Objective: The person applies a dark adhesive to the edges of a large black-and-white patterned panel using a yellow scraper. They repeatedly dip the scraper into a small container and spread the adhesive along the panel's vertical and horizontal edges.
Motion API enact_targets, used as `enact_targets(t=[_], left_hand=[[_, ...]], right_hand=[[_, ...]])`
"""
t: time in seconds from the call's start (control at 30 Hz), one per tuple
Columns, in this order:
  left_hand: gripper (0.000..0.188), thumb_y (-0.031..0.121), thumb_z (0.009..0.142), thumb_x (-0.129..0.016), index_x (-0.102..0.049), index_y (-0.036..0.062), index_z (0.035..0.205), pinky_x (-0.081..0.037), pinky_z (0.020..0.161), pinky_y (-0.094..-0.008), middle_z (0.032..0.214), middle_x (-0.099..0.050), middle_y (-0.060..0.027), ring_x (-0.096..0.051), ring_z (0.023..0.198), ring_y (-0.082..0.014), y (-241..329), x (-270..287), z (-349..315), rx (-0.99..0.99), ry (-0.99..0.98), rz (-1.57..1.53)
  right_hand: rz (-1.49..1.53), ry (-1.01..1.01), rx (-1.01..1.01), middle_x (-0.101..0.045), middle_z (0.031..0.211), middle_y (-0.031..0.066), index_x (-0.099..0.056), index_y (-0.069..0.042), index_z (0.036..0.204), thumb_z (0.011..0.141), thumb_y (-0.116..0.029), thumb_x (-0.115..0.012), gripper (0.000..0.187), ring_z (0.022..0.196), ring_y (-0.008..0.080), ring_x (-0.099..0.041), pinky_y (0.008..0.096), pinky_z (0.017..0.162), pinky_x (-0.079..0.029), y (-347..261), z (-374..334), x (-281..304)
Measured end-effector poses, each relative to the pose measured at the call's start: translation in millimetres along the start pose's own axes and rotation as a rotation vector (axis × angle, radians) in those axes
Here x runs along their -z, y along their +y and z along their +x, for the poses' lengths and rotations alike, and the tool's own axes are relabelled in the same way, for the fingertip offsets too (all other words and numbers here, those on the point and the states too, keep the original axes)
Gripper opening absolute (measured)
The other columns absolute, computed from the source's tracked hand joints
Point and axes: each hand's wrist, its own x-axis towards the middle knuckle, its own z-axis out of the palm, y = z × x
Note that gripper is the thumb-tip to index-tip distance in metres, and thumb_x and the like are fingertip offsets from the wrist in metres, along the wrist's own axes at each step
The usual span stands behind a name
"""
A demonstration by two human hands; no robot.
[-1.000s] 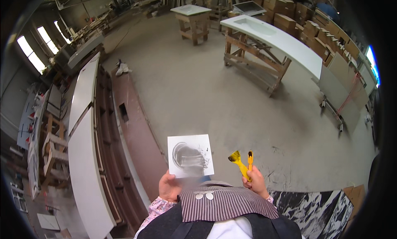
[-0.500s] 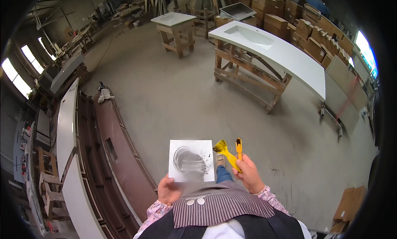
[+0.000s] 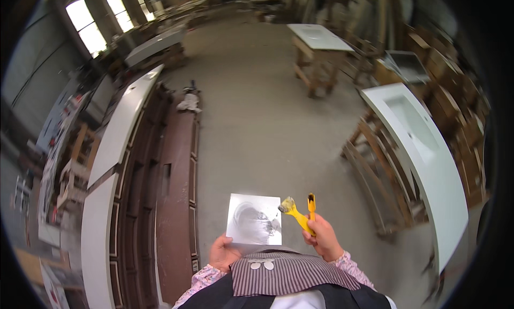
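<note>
My left hand (image 3: 223, 253) grips the lower left corner of a square white board (image 3: 239, 203), thumb on top. A dark grey smear (image 3: 261, 224) spreads over the board's middle and right, and its surface reflects light. In my right hand (image 3: 323, 237) are two tools. One is a yellow putty knife (image 3: 297, 216) with a dirty blade, pointing up and left next to the board's right edge. The other is a slim orange-yellow tool (image 3: 311, 206) with a dark tip, standing upright; its exact kind is unclear.
Long brown cabinet panels (image 3: 179, 218) and white slabs (image 3: 96, 239) line the left. At right, a white sink countertop (image 3: 428, 170) rests on a wooden stand (image 3: 369, 172). Farther off stands a smaller sink top (image 3: 320, 37). Cardboard boxes (image 3: 447, 108) are stacked at the far right.
My view has turned left, so the countertops and panels sit farther right in the picture. Both hands keep their holds; the board tilts and catches more light.
</note>
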Motion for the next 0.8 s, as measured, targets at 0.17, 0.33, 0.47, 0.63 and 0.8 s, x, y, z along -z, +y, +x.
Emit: enact_targets(t=[0.17,0.33,0.47,0.63,0.8], left_hand=[[0.047,0.008,0.081,-0.049,-0.047,-0.0038,0.126,-0.051,0.094,-0.049,0.123,-0.057,-0.0192,-0.057,0.113,-0.0347,25,-14,74,-0.037,0.044,-0.086],[0.043,0.007,0.085,-0.05,-0.045,-0.0036,0.126,-0.053,0.092,-0.05,0.124,-0.054,-0.0204,-0.056,0.112,-0.0362,73,-22,180,-0.048,0.003,-0.123],[0.042,0.008,0.085,-0.049,-0.046,-0.0032,0.125,-0.053,0.093,-0.0493,0.125,-0.053,-0.0212,-0.056,0.113,-0.0361,124,-54,256,-0.06,-0.004,-0.151],[0.039,0.008,0.085,-0.048,-0.048,-0.0035,0.122,-0.053,0.094,-0.0488,0.119,-0.059,-0.0191,-0.058,0.111,-0.034,191,-89,336,-0.111,0.03,-0.123],[0.043,0.012,0.081,-0.05,-0.05,-0.0022,0.122,-0.053,0.092,-0.0472,0.115,-0.061,-0.018,-0.061,0.107,-0.0322,246,-100,411,-0.16,-0.032,-0.153]], right_hand=[[0.025,-0.115,-0.183,-0.045,0.066,0.0029,-0.047,-0.005,0.114,0.099,-0.019,-0.044,0.021,0.049,0.0065,-0.033,0.0205,0.044,-0.027,-36,94,8],[-0.1,-0.05,-0.174,-0.048,0.068,0.0038,-0.047,-0.006,0.113,0.099,-0.019,-0.044,0.019,0.049,0.0066,-0.034,0.0206,0.045,-0.028,-91,191,10],[-0.112,-0.038,-0.127,-0.053,0.072,0.0058,-0.046,-0.006,0.112,0.099,-0.018,-0.044,0.018,0.05,0.0082,-0.039,0.0218,0.047,-0.032,-143,264,7],[-0.119,-0.027,-0.105,-0.058,0.077,0.0082,-0.046,-0.005,0.112,0.099,-0.017,-0.043,0.018,0.055,0.0112,-0.046,0.0246,0.051,-0.04,-180,353,-11],[-0.162,-0.092,-0.211,-0.059,0.079,0.0065,-0.045,-0.005,0.114,0.1,-0.018,-0.043,0.019,0.059,0.0101,-0.05,0.0227,0.052,-0.041,-214,460,-11]])
